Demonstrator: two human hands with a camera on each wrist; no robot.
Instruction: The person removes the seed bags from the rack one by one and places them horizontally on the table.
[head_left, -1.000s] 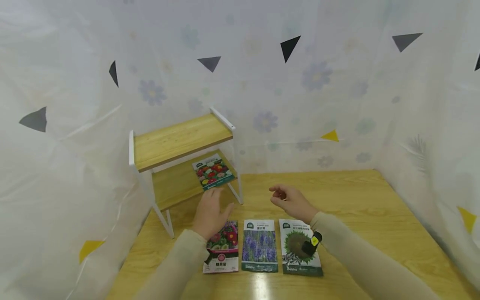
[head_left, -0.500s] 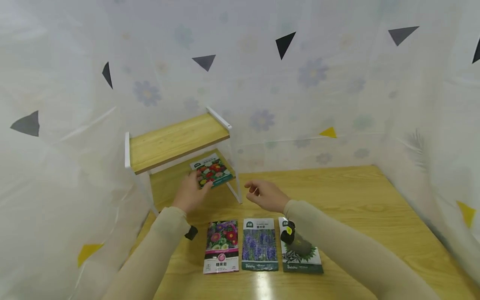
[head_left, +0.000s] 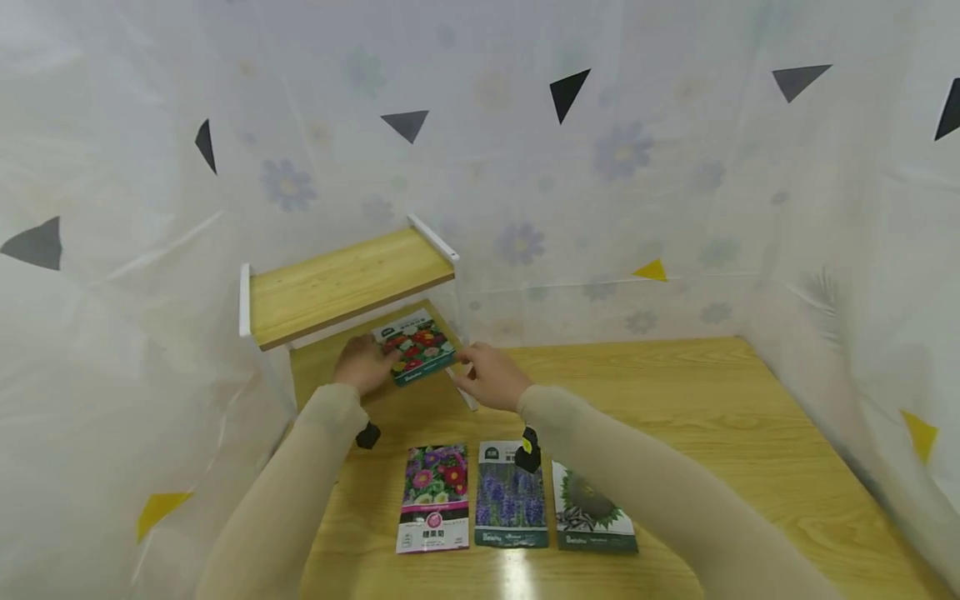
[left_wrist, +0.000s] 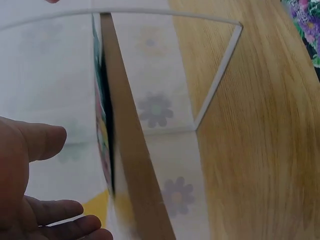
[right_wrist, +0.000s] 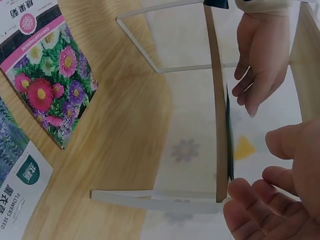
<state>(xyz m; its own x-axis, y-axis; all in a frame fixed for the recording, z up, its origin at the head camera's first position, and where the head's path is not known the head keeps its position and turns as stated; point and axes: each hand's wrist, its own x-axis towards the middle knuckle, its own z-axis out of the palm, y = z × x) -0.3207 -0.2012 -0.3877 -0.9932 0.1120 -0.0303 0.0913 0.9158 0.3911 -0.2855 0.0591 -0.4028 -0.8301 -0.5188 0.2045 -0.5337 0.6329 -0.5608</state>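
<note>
A seed packet [head_left: 416, 346] with red, white and yellow flowers lies on the lower board [head_left: 322, 354] of a small two-tier shelf. At its left side is my left hand [head_left: 365, 365], the thumb overlapping the packet's edge in the head view. My right hand [head_left: 495, 377] is at the packet's right corner, beside the shelf's white leg, its fingertips close to the edge. In the right wrist view the packet [right_wrist: 230, 135] appears edge-on between both hands. Both hands' fingers look loose, not curled round it; whether they touch it is hard to tell.
Three more packets lie in a row on the wooden table [head_left: 660, 400]: pink asters [head_left: 433, 500], purple lavender [head_left: 512, 504] and a sunflower head [head_left: 592, 508], partly behind my right sleeve. The shelf's upper board [head_left: 352, 283] overhangs the lower one.
My left hand has moved from above the aster packet up and left to the shelf. My right hand has moved left to the packet's other side. The shelf packet looks slightly shifted.
</note>
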